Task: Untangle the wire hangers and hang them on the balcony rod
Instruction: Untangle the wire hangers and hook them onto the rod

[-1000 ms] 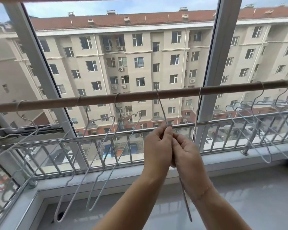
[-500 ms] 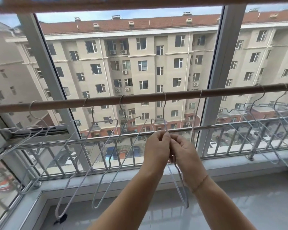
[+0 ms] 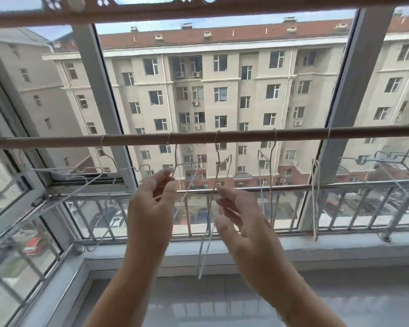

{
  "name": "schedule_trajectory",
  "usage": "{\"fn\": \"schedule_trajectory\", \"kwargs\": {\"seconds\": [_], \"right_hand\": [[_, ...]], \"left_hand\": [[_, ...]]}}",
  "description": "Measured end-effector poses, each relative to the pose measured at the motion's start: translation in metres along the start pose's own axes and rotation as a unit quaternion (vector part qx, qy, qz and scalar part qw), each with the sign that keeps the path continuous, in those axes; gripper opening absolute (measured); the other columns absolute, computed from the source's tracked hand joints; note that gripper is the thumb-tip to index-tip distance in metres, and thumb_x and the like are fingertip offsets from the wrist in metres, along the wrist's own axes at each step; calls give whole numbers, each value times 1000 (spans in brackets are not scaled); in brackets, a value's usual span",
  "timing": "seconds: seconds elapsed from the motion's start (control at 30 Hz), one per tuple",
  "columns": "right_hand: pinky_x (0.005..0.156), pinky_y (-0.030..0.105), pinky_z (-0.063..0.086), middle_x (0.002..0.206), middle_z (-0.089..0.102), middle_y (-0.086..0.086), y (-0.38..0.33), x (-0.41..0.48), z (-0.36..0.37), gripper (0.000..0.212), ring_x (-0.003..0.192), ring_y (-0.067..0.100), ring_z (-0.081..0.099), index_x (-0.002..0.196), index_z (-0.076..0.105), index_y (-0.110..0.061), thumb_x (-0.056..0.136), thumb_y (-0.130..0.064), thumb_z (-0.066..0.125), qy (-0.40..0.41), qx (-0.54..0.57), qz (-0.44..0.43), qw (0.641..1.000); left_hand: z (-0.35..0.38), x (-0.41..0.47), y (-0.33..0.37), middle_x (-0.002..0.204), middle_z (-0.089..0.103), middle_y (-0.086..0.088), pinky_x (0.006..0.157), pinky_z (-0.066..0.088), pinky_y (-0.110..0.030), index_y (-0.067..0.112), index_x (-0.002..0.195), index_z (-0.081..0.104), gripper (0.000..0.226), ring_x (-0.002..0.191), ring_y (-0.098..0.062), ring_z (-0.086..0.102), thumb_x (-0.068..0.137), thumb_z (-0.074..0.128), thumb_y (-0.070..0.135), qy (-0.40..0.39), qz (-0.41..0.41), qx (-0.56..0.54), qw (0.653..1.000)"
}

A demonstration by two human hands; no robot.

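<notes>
A brown balcony rod (image 3: 246, 136) runs across the window at mid height. Several thin white wire hangers hang from it. One wire hanger (image 3: 218, 159) hangs by its hook at the rod's middle, and its long narrow body drops down between my hands. My left hand (image 3: 151, 208) is raised just left of it, fingers spread, with the fingertips close to a neighbouring hanger (image 3: 176, 159). My right hand (image 3: 243, 227) is open just right of the middle hanger, fingertips beside the wire but not closed on it.
More hangers hang to the right (image 3: 272, 161) (image 3: 315, 197), with clusters at the far right (image 3: 387, 161) and far left (image 3: 69, 175). Grey window posts (image 3: 104, 102) (image 3: 354, 90), an outside railing (image 3: 340, 182), a white sill (image 3: 316, 246) and a carved brown beam (image 3: 198, 8) frame the space.
Both hands were pinched together on the middle hanger's neck; they have now parted and let go. The hanger hangs from the rod by itself. The camera has tilted upward.
</notes>
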State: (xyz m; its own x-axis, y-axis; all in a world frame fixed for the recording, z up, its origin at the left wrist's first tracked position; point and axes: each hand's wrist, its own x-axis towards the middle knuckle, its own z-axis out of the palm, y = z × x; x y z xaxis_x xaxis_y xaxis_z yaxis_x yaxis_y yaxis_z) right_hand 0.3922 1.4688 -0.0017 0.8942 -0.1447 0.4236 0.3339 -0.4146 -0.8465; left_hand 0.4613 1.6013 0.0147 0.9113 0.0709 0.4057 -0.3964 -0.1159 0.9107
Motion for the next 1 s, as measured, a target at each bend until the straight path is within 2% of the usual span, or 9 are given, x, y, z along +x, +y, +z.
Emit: {"fn": "schedule_trajectory", "kwargs": {"seconds": [0.07, 0.13, 0.23, 0.4, 0.53, 0.6, 0.73, 0.9, 1.0], "right_hand": [[96, 9, 39, 123, 51, -9, 4, 3, 29, 38, 113, -5, 49, 122, 43, -30, 87, -20, 53, -43, 36, 28, 998], [101, 16, 40, 124, 51, -5, 11, 7, 55, 43, 114, -1, 50, 127, 44, -22, 85, -22, 53, -58, 43, 52, 996], [105, 25, 38, 125, 48, -5, 24, 13, 81, 45, 117, 6, 47, 131, 42, -18, 88, -18, 55, -58, 43, 100, 992], [76, 8, 42, 102, 54, -8, 34, 18, 102, 37, 95, 7, 54, 123, 48, -19, 88, -17, 56, -55, 70, 147, 985], [64, 13, 47, 84, 65, -1, 38, 18, 107, 26, 72, 6, 59, 111, 53, -20, 86, -16, 58, -47, 121, 167, 977], [61, 18, 47, 79, 67, 7, 39, 19, 105, 30, 67, 10, 62, 111, 52, -19, 83, -15, 61, -55, 135, 171, 974], [53, 16, 43, 67, 63, 5, 39, 28, 101, 37, 53, 5, 58, 112, 51, -16, 79, -4, 60, -37, 168, 166, 971], [64, 34, 47, 67, 61, 5, 41, 42, 95, 31, 62, 16, 55, 106, 53, -21, 79, -8, 63, -7, 194, 157, 968], [63, 32, 47, 70, 61, 9, 45, 40, 92, 34, 62, 17, 55, 106, 53, -21, 75, -10, 60, -17, 190, 162, 968]], "left_hand": [[-11, 11, -11, 99, 64, 13, 82, 44, -17, 22, 120, 58, 28, 94, 2, 60, 92, 55, 20, -1, -21, 24, 999], [-17, 20, -25, 95, 62, 14, 77, 41, -17, 22, 117, 59, 25, 90, 3, 57, 92, 54, 21, -26, -63, 49, 996], [-20, 29, -50, 101, 66, 2, 75, 42, -18, 15, 113, 62, 22, 92, -9, 60, 93, 54, 19, -58, -133, 50, 988], [-20, 36, -67, 82, 67, -5, 67, 48, -26, 7, 94, 68, 13, 73, -17, 59, 90, 57, 13, -70, -208, -11, 975], [-14, 35, -67, 72, 63, -4, 61, 44, -25, 3, 89, 69, 10, 60, -15, 51, 88, 60, 7, -79, -265, -103, 956], [-10, 33, -66, 69, 60, -2, 59, 44, -23, 3, 93, 69, 10, 57, -12, 48, 87, 61, 7, -62, -281, -140, 947], [2, 38, -59, 67, 59, -2, 57, 42, -19, 7, 88, 68, 9, 56, -10, 48, 88, 59, 5, -26, -301, -196, 933], [16, 52, -51, 66, 56, -2, 40, 40, -10, 7, 79, 65, 16, 47, -5, 48, 91, 54, 5, 8, -304, -209, 930], [20, 46, -58, 66, 54, -3, 45, 40, -15, 7, 79, 64, 17, 53, -10, 45, 92, 52, 5, 8, -306, -196, 932]]}}
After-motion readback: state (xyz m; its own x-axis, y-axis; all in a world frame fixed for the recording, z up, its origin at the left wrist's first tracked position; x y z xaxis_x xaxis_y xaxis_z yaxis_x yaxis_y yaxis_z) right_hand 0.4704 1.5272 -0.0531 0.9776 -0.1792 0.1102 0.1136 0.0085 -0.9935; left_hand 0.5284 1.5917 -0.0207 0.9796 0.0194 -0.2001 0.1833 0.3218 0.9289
